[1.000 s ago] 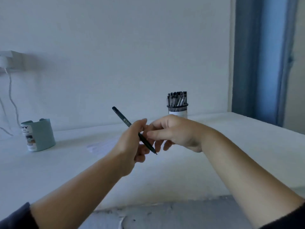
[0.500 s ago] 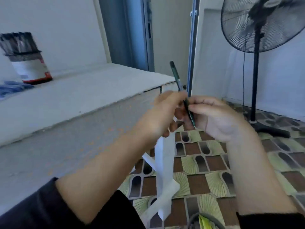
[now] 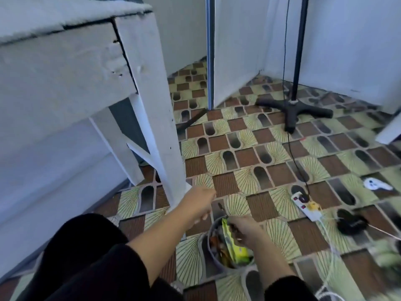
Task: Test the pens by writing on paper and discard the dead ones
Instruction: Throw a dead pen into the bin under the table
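I am looking down at a small grey waste bin [image 3: 205,250] on the tiled floor, with a yellow-green wrapper [image 3: 233,246] and other rubbish in it. My right hand [image 3: 244,231] hovers over the bin's rim, closed on the dark pen [image 3: 221,207], whose end sticks out up and to the left. My left hand [image 3: 200,202] hangs just left of it, apart from the pen, fingers curled with nothing visible in them. No paper and no pen cup are in view.
The white table's leg [image 3: 152,127] stands just left of my hands. A fan stand's black base [image 3: 293,109], a metal pole [image 3: 210,53], a white power strip [image 3: 304,206] with cables and a black object [image 3: 349,222] lie on the floor to the right.
My view has swung from the tabletop down to the floor. Both hands have dropped to the bin. The left hand has let go of the pen, which the right hand now holds alone.
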Action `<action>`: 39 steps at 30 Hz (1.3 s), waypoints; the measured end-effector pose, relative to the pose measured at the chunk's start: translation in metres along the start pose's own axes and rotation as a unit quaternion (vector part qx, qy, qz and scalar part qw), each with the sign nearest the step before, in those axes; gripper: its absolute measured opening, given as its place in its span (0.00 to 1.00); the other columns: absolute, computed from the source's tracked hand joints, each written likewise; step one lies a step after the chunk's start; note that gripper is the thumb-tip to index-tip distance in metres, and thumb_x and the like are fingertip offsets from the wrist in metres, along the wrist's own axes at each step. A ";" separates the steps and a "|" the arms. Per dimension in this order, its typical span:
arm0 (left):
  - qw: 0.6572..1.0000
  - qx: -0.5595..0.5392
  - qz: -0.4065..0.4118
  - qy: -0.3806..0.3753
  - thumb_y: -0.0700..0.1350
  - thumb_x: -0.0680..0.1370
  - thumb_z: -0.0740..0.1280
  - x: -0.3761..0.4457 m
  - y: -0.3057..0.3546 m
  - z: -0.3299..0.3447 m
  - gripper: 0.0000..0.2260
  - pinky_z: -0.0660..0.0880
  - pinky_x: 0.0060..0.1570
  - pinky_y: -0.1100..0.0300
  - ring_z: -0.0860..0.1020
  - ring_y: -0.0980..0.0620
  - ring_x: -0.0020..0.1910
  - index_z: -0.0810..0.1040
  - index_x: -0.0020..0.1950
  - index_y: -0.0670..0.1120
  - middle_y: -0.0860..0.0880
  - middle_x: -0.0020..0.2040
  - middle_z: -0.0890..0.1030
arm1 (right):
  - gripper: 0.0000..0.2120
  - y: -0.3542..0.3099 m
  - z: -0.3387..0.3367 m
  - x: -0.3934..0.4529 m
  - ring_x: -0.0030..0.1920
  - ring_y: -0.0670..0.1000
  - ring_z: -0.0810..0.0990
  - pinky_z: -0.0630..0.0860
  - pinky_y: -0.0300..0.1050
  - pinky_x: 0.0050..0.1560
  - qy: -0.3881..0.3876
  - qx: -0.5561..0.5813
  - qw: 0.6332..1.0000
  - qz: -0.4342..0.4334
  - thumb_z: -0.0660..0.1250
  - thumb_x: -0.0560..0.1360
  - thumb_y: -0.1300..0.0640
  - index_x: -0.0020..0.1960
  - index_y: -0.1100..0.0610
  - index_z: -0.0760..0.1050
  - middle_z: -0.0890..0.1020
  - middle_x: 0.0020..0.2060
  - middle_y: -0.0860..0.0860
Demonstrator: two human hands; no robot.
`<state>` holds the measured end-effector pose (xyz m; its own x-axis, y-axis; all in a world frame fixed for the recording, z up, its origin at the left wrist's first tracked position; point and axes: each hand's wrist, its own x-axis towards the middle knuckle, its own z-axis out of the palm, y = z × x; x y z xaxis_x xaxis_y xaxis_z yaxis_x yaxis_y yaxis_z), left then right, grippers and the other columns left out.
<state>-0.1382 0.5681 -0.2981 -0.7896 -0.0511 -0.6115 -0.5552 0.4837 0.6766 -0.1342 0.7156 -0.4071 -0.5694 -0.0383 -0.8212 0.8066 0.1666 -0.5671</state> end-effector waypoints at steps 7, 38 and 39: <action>0.999 0.001 -0.033 -0.005 0.44 0.81 0.56 0.006 -0.026 0.015 0.09 0.59 0.21 0.65 0.66 0.51 0.24 0.72 0.45 0.42 0.43 0.37 0.75 | 0.17 0.055 0.025 0.031 0.57 0.62 0.77 0.76 0.55 0.56 0.078 0.007 0.992 0.094 0.62 0.79 0.62 0.67 0.61 0.64 0.79 0.50 0.61; 0.879 -0.152 0.285 0.352 0.39 0.78 0.60 -0.083 0.051 -0.129 0.13 0.64 0.26 0.64 0.68 0.52 0.25 0.75 0.34 0.46 0.47 0.29 0.75 | 0.10 -0.181 0.096 -0.122 0.37 0.49 0.74 0.69 0.38 0.32 0.050 0.149 0.891 -0.425 0.58 0.77 0.65 0.42 0.54 0.75 0.78 0.42 0.55; 0.854 -0.147 0.329 0.376 0.38 0.77 0.59 -0.107 0.063 -0.149 0.13 0.63 0.25 0.65 0.68 0.53 0.24 0.75 0.33 0.46 0.47 0.29 0.74 | 0.11 -0.201 0.110 -0.155 0.36 0.49 0.74 0.69 0.36 0.31 0.029 0.157 0.863 -0.479 0.57 0.77 0.66 0.42 0.55 0.75 0.78 0.40 0.54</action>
<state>-0.1275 0.4738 -0.1288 -0.8396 -0.4520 0.3012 0.1180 0.3896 0.9134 -0.1906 0.5801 -0.1734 -0.9987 0.0399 0.0327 -0.0398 -0.1900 -0.9810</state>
